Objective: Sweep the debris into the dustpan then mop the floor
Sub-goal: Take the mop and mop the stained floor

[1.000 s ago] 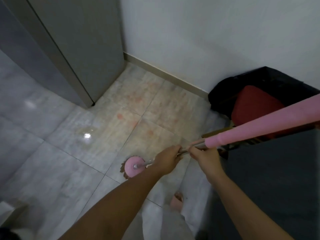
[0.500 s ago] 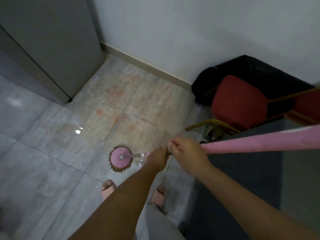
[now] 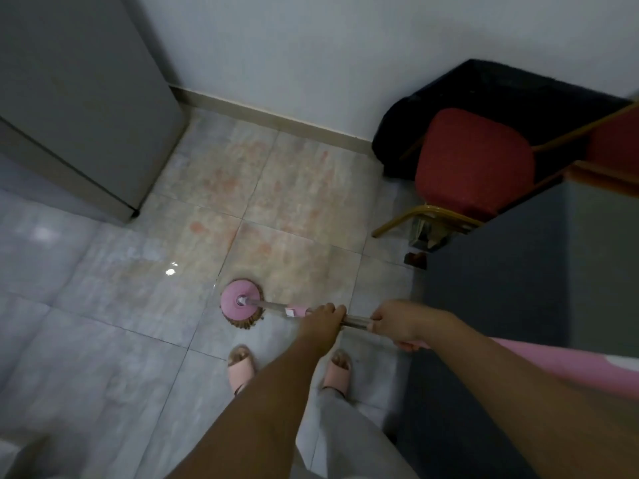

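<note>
A mop with a round pink head (image 3: 240,303) and brown fringe rests flat on the grey tiled floor (image 3: 103,323), just in front of my feet. Its metal shaft (image 3: 356,321) runs right and toward me into a thick pink handle (image 3: 553,366). My left hand (image 3: 321,321) grips the shaft lower down, near a small pink collar. My right hand (image 3: 401,323) grips it higher, where the pink handle begins. Reddish stains (image 3: 276,198) mark the tiles beyond the mop head. No dustpan or debris pile is in view.
A grey cabinet (image 3: 86,108) stands at the left, a white wall with a skirting board (image 3: 276,122) behind. A red-cushioned chair (image 3: 473,164) with a gold frame and a black bag (image 3: 501,91) sit at the right, beside a dark grey unit (image 3: 501,288). My pink slippers (image 3: 242,366) are below.
The view has tilted down and my feet have come into sight. The mop head has been drawn back toward me across the tiles. Both hands stay on the shaft.
</note>
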A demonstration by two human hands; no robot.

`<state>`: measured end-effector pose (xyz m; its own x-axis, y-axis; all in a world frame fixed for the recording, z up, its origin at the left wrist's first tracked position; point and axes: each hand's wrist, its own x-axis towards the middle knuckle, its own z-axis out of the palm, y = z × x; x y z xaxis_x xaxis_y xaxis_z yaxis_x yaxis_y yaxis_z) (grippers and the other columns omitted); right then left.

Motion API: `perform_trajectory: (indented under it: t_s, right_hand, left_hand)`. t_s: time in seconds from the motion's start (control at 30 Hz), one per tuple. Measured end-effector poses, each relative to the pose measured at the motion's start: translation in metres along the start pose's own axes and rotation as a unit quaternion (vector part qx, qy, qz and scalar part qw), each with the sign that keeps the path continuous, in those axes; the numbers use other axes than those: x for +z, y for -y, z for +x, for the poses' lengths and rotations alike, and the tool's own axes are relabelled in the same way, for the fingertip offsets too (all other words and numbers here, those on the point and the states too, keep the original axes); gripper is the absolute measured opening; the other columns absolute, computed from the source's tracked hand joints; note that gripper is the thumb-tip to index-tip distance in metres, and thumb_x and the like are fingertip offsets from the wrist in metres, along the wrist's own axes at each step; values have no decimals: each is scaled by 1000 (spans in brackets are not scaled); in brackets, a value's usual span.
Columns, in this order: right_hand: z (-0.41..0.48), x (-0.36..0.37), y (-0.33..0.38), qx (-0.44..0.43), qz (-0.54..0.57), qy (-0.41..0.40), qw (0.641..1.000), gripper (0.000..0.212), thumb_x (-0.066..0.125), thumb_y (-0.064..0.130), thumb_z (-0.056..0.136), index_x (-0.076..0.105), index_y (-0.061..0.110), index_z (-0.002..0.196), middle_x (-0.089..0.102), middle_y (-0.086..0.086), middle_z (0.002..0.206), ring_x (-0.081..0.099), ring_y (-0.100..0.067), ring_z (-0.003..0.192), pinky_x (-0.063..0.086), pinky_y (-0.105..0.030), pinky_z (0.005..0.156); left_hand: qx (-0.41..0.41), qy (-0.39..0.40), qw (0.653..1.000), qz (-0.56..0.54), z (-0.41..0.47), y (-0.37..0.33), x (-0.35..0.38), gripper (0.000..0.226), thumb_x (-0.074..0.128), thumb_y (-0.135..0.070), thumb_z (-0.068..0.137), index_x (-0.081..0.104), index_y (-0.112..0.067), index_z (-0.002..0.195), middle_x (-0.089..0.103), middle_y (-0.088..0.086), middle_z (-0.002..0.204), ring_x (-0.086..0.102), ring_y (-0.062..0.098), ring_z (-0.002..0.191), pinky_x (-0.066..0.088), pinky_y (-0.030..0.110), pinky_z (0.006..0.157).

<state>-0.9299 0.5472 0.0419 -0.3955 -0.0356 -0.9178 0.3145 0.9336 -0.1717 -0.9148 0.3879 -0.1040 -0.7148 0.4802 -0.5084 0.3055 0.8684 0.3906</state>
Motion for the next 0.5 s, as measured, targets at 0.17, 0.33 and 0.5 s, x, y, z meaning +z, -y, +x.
perform_trajectory:
  t_s: [0.17,0.33,0.5]
  right_hand:
    - [38,36,35,-12,38,-21,999,34,43,35,100,61,22,125,60,-4,87,55,-15,65,44,-23,56]
    - [85,68,106,-31,17,-54,998,38,38,38,100,56,25,132,66,-2,112,63,-17,86,48,-23,63]
    - [138,88,224,-58,-22,-106,992,32,37,38,100,59,23,117,65,-4,114,62,-25,100,43,-27,72]
  left_hand:
    - [-99,25,992,-75,-6,51,-3,31,56,-27,94,55,-19,124,48,5,127,52,24,116,52,38,89]
    - [-188,47,951,-239,-14,133,-13,48,43,-9,96,46,-15,143,45,13,144,54,28,123,42,32,106]
    - [-326,-1,835,-443,-22,236,-52,48,38,-2,97,43,-7,144,53,21,137,55,33,122,45,38,103]
